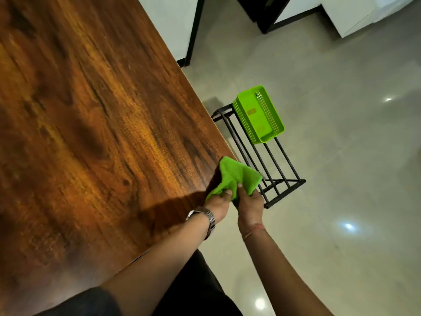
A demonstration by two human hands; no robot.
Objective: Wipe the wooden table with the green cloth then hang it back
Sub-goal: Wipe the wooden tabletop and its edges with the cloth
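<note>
Warm, dim indoor light. Overhead lamps leave small glare spots on the glossy floor [348, 225]. The arms cast a soft shadow across the tabletop [91, 110]. Wide-angle bending tilts the edges; the whole picture is slightly soft.

1. We can read no text, brand, number or sign anywhere in this view.
2. The green basket [258, 114] carries an orange patch on its inner floor that may be a label, but it is too small and blurred for us to read.
</note>
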